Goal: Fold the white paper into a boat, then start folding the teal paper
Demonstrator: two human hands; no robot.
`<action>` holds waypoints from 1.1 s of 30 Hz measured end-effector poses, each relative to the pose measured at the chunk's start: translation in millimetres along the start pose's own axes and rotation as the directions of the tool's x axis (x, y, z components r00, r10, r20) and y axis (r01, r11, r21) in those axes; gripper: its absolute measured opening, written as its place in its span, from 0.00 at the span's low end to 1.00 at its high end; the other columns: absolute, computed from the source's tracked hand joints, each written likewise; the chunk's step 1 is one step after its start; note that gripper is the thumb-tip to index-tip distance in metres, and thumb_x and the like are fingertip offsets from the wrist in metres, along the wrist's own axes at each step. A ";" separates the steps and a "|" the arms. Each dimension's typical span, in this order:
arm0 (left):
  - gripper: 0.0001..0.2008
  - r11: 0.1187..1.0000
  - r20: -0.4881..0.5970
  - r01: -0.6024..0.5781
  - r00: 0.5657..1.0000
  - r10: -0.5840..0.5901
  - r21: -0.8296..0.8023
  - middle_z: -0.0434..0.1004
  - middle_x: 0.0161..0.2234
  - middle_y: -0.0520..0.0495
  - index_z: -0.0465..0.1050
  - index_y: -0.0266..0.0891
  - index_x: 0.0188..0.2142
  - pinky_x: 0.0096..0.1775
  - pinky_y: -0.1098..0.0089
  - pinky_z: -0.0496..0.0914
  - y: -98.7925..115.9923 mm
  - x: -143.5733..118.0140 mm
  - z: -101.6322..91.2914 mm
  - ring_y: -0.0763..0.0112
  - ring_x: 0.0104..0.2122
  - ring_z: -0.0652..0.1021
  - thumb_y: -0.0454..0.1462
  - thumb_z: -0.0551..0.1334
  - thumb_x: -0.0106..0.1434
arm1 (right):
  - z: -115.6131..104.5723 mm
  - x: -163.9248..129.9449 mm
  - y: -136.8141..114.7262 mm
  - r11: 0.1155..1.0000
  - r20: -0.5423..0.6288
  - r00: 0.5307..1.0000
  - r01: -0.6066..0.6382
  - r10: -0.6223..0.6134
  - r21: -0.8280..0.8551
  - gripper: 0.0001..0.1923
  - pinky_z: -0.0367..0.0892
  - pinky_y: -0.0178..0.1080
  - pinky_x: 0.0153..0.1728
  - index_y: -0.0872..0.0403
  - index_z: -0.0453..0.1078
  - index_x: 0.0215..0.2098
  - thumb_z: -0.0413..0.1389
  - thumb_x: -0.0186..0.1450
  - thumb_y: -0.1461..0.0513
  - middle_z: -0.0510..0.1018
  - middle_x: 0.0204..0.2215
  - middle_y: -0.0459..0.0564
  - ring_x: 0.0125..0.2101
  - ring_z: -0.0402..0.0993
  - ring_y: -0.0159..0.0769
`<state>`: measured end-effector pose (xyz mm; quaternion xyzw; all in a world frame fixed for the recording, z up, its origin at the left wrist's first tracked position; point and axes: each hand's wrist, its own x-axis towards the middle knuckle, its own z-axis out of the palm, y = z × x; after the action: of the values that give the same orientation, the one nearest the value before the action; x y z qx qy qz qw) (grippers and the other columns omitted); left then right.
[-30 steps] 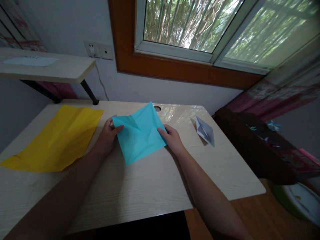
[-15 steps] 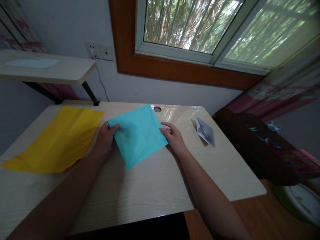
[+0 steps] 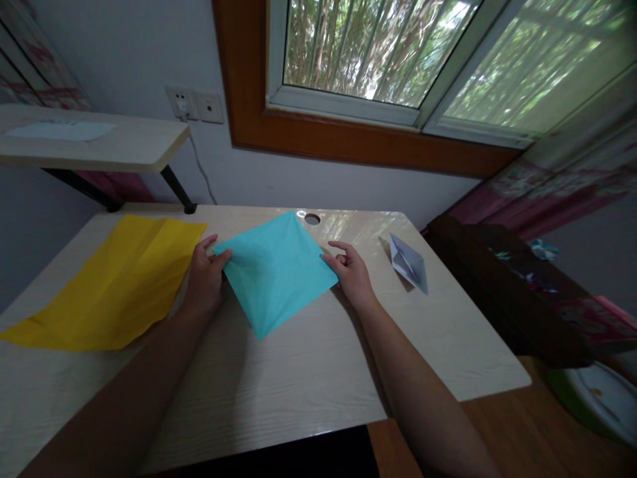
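I logged left hand (image 3: 205, 275) pinching turquoise paper (image 3: 279, 273) near one corner, right hand (image 3: 354, 273) pinching near the opposite, yellow paper (image 3: 117, 285) alongside

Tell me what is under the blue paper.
The pale desk shows around the blue paper and evidently runs beneath it. The left hand and right hand hold it near opposite corners, each partly hidden. Anything else directly under the paper is covered.
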<state>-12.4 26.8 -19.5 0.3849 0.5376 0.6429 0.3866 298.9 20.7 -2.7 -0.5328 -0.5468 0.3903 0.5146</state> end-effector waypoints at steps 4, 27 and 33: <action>0.27 0.992 0.018 -0.052 0.999 0.050 0.111 0.76 0.38 0.48 0.72 0.45 0.55 0.35 0.66 0.72 5.5 -1.0 -2.4 0.65 0.33 0.76 0.37 0.67 0.55 | -3.0 1.8 2.7 1.000 0.005 1.000 0.000 0.000 -0.031 0.19 0.53 0.33 0.16 0.50 0.75 0.46 0.64 0.61 0.49 0.57 0.17 0.36 0.16 0.54 0.28; 0.08 0.998 0.021 0.057 0.998 -0.057 0.013 0.77 0.37 0.47 0.78 0.39 0.35 0.35 0.67 0.69 17.8 -4.4 -3.1 0.64 0.36 0.75 0.37 0.63 0.55 | -11.6 1.8 -0.9 0.786 0.285 0.816 0.569 -0.503 -0.243 0.12 0.69 0.53 0.55 0.45 0.78 0.44 0.60 0.64 0.65 0.79 0.50 0.50 0.53 0.73 0.44; 0.17 0.963 -0.024 0.047 0.998 -0.056 -0.265 0.72 0.37 0.51 0.66 0.47 0.50 0.32 0.68 0.72 25.6 -1.6 1.3 0.70 0.30 0.75 0.48 0.58 0.64 | -9.8 -1.3 -4.5 0.919 0.076 0.938 0.345 -0.337 -0.191 0.04 0.69 0.49 0.51 0.47 0.80 0.35 0.62 0.64 0.58 0.82 0.37 0.49 0.45 0.76 0.44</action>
<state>-12.7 22.7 5.9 0.3059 0.4628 0.7045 0.4427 307.5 17.7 3.1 -0.4704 -0.6785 0.2485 0.5065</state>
